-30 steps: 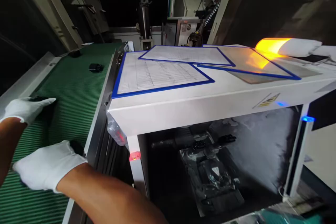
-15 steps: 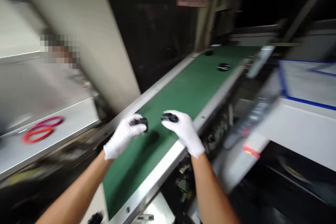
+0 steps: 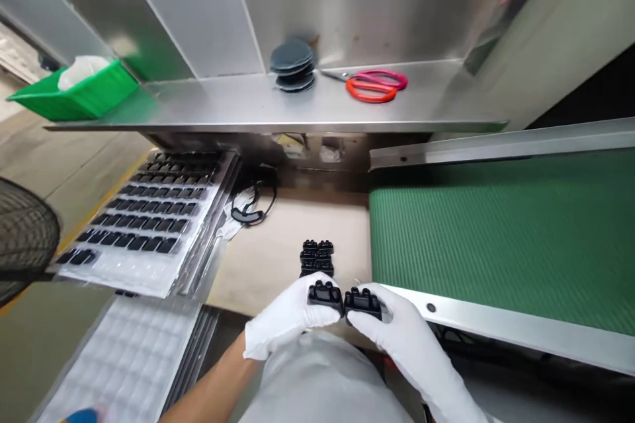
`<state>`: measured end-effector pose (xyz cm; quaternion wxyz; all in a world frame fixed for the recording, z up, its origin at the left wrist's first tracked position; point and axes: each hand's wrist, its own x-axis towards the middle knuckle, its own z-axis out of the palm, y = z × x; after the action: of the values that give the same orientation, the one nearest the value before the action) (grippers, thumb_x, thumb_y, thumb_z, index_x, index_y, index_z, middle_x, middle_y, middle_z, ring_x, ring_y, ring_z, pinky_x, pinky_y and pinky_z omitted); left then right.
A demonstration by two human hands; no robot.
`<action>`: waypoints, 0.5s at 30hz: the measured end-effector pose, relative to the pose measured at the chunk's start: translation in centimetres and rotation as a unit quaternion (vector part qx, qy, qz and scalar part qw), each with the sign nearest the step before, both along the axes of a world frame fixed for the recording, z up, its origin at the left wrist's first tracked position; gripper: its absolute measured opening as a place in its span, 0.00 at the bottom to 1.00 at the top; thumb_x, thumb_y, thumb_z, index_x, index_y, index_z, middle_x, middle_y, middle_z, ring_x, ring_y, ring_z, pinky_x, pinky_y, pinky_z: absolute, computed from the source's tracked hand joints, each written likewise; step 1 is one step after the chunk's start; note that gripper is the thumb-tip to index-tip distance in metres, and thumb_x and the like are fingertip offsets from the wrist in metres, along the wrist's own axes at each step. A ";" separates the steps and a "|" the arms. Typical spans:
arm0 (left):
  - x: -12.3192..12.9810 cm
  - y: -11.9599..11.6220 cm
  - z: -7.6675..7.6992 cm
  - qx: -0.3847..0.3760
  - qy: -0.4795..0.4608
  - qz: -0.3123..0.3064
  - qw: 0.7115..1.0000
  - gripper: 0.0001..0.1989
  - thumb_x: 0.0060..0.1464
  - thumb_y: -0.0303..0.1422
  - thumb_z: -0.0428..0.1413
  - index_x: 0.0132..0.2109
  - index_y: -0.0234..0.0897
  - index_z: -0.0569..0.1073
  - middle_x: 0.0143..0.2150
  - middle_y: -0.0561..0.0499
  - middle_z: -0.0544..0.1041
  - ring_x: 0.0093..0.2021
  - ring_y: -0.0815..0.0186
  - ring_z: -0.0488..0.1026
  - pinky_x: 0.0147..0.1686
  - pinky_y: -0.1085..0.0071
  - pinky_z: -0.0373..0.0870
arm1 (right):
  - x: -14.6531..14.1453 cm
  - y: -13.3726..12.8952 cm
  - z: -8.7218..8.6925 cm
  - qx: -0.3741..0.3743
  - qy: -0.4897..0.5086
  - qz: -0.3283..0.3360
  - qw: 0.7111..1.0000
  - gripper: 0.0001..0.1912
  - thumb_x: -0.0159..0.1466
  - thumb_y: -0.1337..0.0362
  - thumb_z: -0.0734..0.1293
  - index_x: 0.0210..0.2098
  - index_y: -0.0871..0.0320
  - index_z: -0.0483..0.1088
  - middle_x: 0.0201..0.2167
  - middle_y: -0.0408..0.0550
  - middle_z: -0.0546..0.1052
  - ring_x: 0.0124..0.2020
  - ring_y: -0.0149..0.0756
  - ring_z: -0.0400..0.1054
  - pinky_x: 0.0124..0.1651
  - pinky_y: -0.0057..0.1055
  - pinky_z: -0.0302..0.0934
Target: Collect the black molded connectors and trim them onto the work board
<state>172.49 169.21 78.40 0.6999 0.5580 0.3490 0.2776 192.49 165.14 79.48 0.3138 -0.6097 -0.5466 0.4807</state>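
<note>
Soft glare on metal panel (image 3: 347, 6), blurred edges

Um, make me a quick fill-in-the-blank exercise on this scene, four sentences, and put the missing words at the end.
The left hand and right hand each hold a part coloured ____.
The belt is coloured ____.
As pictured, the scissors lie to the ____ of the discs.
The bin stands at the pictured shelf's ____ end.

Missing words: black; green; right; left.
</note>
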 end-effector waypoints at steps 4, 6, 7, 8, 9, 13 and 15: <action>-3.5 -1.0 -1.2 0.201 0.064 0.036 0.977 0.11 0.55 0.33 0.60 0.46 0.40 0.76 0.41 0.49 0.76 0.42 0.63 0.71 0.43 0.68 0.67 | -2.6 -0.7 -0.7 -0.011 0.104 0.029 0.994 0.20 0.53 0.64 0.72 0.47 0.53 0.77 0.46 0.48 0.80 0.48 0.43 0.74 0.54 0.39 0.68; -4.8 -1.3 -2.2 0.329 0.082 0.077 0.938 0.14 0.58 0.28 0.57 0.51 0.42 0.75 0.39 0.48 0.75 0.40 0.63 0.71 0.42 0.68 0.67 | -3.6 -1.2 -1.3 0.026 0.085 0.028 0.996 0.20 0.52 0.66 0.72 0.46 0.52 0.79 0.47 0.49 0.80 0.48 0.44 0.74 0.55 0.39 0.69; -5.3 -1.5 -2.7 0.378 0.084 0.097 0.917 0.19 0.57 0.26 0.55 0.55 0.44 0.73 0.39 0.49 0.74 0.39 0.64 0.71 0.41 0.68 0.67 | -3.9 -1.5 -1.6 0.052 0.065 0.025 0.996 0.21 0.52 0.68 0.72 0.46 0.51 0.79 0.47 0.49 0.80 0.48 0.44 0.75 0.54 0.39 0.70; -5.7 -1.6 -3.1 0.417 0.082 0.117 0.898 0.23 0.57 0.24 0.55 0.58 0.46 0.70 0.39 0.49 0.74 0.39 0.64 0.70 0.40 0.69 0.67 | -4.3 -1.8 -1.8 0.079 0.043 0.020 0.996 0.23 0.51 0.72 0.70 0.46 0.50 0.79 0.47 0.49 0.80 0.47 0.43 0.75 0.53 0.39 0.70; -6.1 -1.7 -3.4 0.447 0.077 0.131 0.882 0.27 0.56 0.23 0.56 0.61 0.47 0.67 0.39 0.49 0.74 0.38 0.64 0.70 0.40 0.69 0.66 | -4.6 -2.0 -2.1 0.107 0.021 0.015 0.994 0.27 0.50 0.74 0.69 0.48 0.49 0.79 0.47 0.48 0.80 0.47 0.43 0.75 0.52 0.38 0.71; -6.9 -1.9 -3.5 0.513 0.051 0.149 0.844 0.33 0.56 0.23 0.56 0.66 0.47 0.59 0.36 0.51 0.74 0.36 0.65 0.69 0.40 0.67 0.65 | -5.9 -2.8 -2.5 0.251 -0.030 0.015 0.968 0.34 0.50 0.79 0.66 0.51 0.43 0.76 0.43 0.44 0.82 0.41 0.39 0.77 0.44 0.31 0.74; -7.1 -1.8 -3.1 0.528 0.050 0.150 0.834 0.33 0.57 0.23 0.54 0.67 0.47 0.57 0.34 0.52 0.74 0.34 0.66 0.69 0.39 0.66 0.65 | -6.3 -3.1 -2.6 0.307 -0.040 0.021 0.951 0.33 0.54 0.77 0.67 0.54 0.40 0.74 0.43 0.43 0.82 0.40 0.38 0.77 0.42 0.29 0.74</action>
<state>165.35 167.45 75.29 0.2301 0.7967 0.2629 0.4932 186.21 162.07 76.90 0.4531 -0.4913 -0.6927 0.2712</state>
